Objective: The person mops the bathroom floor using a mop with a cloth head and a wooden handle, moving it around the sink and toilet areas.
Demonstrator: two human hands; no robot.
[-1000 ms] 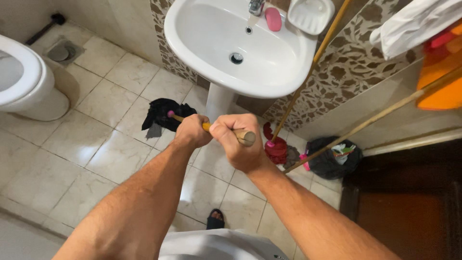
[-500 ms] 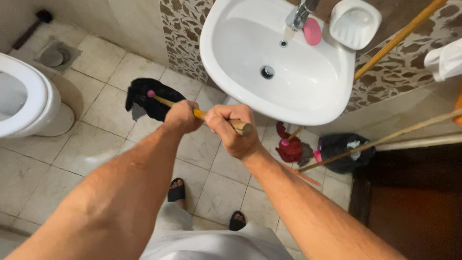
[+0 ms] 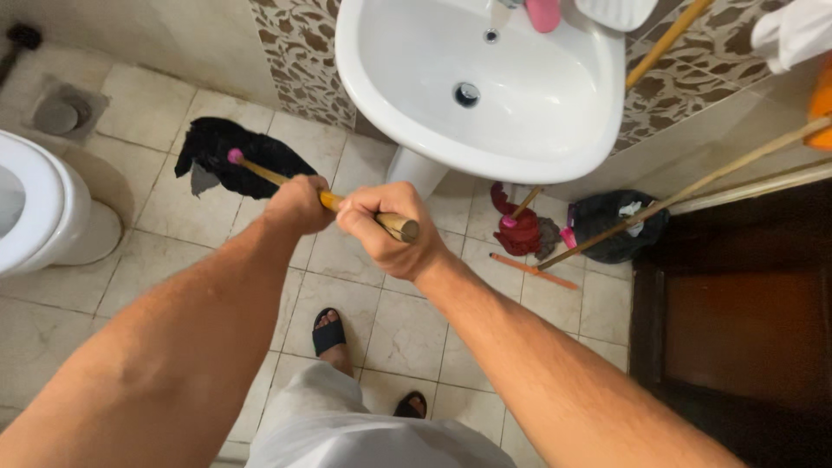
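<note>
Mop: I grip its handle, left hand nearer the head, right hand at the end; axis runs left of sink.

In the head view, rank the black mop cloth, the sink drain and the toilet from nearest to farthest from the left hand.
From the left hand, which is closed on the wooden mop handle:
1. Black mop cloth, on the floor tiles just up and left of it.
2. Sink drain, up to the right, in the basin.
3. Toilet, at the far left edge.
</note>
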